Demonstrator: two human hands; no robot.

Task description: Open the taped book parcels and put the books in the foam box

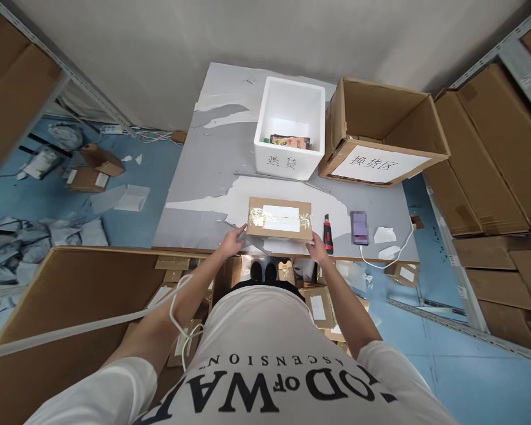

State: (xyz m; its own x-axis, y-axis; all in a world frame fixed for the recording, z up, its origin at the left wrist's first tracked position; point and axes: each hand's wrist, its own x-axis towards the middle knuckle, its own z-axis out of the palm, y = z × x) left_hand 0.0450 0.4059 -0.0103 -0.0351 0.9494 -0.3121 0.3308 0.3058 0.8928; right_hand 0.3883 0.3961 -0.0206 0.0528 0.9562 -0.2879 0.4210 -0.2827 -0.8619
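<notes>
Blue floor (161, 171), pale wall (159, 59), stacked cartons (482, 165) on the right: so runs the background, with a grey table (183, 177) set against the wall, its covering torn to white in patches. Item, one taped parcel (280, 219), brown, a white label on its upper face, lying at the table's near edge, directly before the person. Item, left hand (233, 242), fingers closed on the parcel's near left corner. Item, right hand (317, 248), likewise gripping the near right corner; how far the fingers reach underneath I cannot tell, nor whether the parcel is slightly raised. Item, one red-and-black utility knife (328, 235), just beside the right hand. Item, one phone (360, 228), farther right, a white cable (396, 258) at its lower end. Behind, one white foam bin (287, 159) with small packs (289, 141) inside, and one large open carton (383, 162) beside it. Note on handling: with both holds at the near corners, the far side could dip, so even pressure and a level wrist seem best. Further note: the right knuckles would do well to clear the knife, and the cable deserves slack.
</notes>
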